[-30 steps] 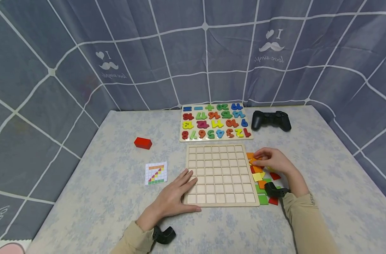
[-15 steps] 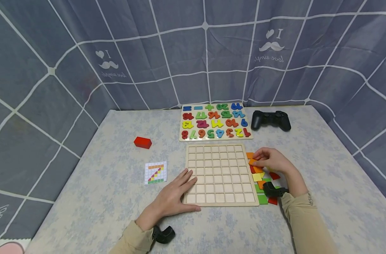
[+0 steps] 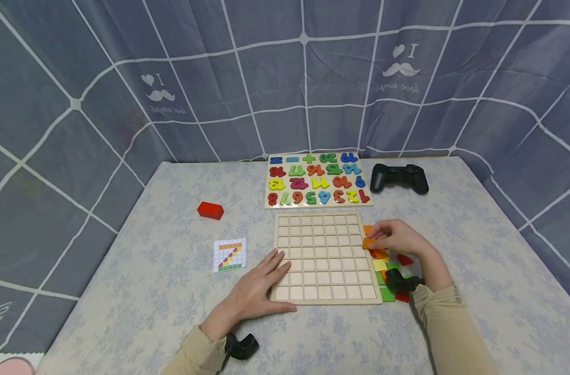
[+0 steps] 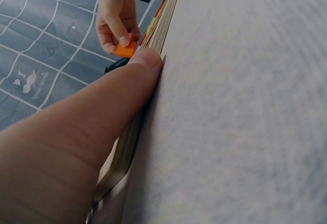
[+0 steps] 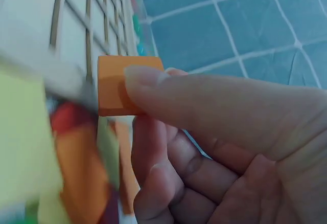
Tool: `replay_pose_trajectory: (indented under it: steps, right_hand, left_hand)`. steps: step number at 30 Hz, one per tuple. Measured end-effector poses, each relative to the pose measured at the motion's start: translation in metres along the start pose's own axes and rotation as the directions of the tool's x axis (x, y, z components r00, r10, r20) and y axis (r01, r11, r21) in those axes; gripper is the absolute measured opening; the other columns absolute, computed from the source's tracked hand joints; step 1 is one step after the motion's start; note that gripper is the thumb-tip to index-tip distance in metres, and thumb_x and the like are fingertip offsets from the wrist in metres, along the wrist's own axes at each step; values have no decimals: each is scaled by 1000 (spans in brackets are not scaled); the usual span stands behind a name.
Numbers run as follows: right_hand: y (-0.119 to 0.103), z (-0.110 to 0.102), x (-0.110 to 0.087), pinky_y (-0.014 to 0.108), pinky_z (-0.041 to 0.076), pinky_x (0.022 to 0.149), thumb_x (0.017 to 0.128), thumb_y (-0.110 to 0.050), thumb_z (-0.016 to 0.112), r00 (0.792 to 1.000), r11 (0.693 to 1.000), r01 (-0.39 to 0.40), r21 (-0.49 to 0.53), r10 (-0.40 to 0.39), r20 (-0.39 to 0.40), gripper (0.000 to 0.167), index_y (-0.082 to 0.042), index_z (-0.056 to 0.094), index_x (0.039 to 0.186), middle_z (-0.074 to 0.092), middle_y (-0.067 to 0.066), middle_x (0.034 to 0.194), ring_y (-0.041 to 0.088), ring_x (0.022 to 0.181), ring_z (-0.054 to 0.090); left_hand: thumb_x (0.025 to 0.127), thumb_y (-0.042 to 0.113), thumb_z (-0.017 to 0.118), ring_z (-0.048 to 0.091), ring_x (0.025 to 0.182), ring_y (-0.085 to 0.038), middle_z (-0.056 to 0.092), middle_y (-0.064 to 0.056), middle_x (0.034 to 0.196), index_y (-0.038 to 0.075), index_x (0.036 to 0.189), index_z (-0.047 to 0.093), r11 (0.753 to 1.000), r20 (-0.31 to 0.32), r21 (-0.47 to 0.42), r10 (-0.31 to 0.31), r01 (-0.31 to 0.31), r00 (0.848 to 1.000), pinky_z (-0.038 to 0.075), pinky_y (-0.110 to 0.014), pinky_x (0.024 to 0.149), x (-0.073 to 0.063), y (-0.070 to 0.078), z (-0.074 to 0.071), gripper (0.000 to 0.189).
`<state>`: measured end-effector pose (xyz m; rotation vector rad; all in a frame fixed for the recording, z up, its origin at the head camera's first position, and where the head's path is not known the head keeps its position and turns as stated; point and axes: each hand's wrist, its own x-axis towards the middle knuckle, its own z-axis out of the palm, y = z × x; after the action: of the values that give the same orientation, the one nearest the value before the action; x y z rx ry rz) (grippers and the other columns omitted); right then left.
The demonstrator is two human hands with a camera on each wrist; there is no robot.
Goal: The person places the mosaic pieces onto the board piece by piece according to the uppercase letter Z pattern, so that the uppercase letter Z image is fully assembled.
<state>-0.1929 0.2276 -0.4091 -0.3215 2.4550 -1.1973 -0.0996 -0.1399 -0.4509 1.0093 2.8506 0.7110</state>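
Note:
My right hand (image 3: 397, 238) pinches an orange square tile (image 5: 113, 86) between thumb and fingers, held up by the right edge of the wooden grid board (image 3: 329, 251). The same tile shows in the left wrist view. Every cell of the board in sight is bare wood. My left hand (image 3: 257, 289) rests at the board's lower left corner, fingers spread over its left side, the thumb (image 4: 145, 63) along the near edge. Loose yellow tiles (image 3: 380, 264), green tiles (image 3: 387, 295), red and orange ones lie beside the board, partly hidden under the right hand and wrist.
A pattern card (image 3: 230, 255) with a coloured design lies left of the board, a red block (image 3: 210, 210) behind it. Beyond the board are a number puzzle (image 3: 319, 181) and a black game controller (image 3: 399, 179). A patterned curtain (image 3: 275, 78) borders the table's back.
The right hand has lifted the orange tile from the pile and moved it slightly left, to the board's right edge. The left hand stays in place.

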Motion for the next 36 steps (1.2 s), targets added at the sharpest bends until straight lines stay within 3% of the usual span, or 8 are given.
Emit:
replay_pose_trajectory:
  steps: [6,10,14,19,23,26,30,36]
  right_hand:
    - [-31,19,15,32,49,75,85,-17,70,996,996,84,-22,-84,21,23,-1,68,101,68,5,92,18,81,59]
    - [-62,45,37,36,48,81,88,-12,65,986,986,163,-32,-164,-31,20,-4,70,105,69,7,100,20,87,60]
    - [-83,76,60,38,48,83,91,-13,61,979,988,153,-29,-156,-129,18,-8,72,105,67,7,105,22,91,59]
    - [-89,111,79,39,47,86,93,-12,60,963,990,131,-59,-141,-231,18,-10,73,104,66,6,107,23,97,59]
    - [-83,126,84,40,47,88,91,-11,62,942,984,134,-114,-163,-294,16,-11,75,101,68,6,106,24,101,60]
    - [-81,129,84,40,46,90,89,-9,65,925,976,150,-158,-196,-327,15,-12,76,98,67,6,110,25,104,60]
    - [-84,119,79,40,49,85,85,-13,69,914,972,143,-184,-201,-353,21,-12,74,106,63,6,121,24,102,61]
    - [-86,80,58,39,50,76,87,-18,68,935,987,147,-65,-160,-316,26,-13,71,112,65,8,114,24,94,61]
  left_hand:
    - [76,65,63,12,142,-22,23,-11,153,10,145,38,1000,-1,-5,-3,3,1000,32,-45,106,0,0,0,91]
    - [76,65,63,12,142,-22,23,-11,153,10,145,39,1000,-1,5,-8,8,1000,32,-45,106,-1,-1,-3,91]
    - [76,67,62,13,142,-23,23,-11,153,10,145,39,1000,-2,15,-12,12,1000,32,-45,106,0,-1,-3,92]
    - [75,68,62,14,142,-23,24,-11,153,10,144,40,1000,-11,19,-9,9,1000,32,-44,106,0,1,-2,93]
    - [75,68,61,14,142,-23,24,-11,153,10,144,40,1000,-6,12,-10,10,1000,33,-44,105,0,2,-2,93]
    - [75,67,62,14,142,-23,25,-11,153,10,144,40,1000,0,4,-12,12,1000,34,-44,105,-1,2,-3,93]
    - [75,68,62,14,142,-23,25,-11,153,9,144,40,1000,0,16,-14,14,1000,32,-43,106,0,2,-4,93]
    - [76,69,60,12,142,-22,23,-11,153,9,144,39,999,8,25,-21,20,1000,32,-43,107,1,2,-3,94]
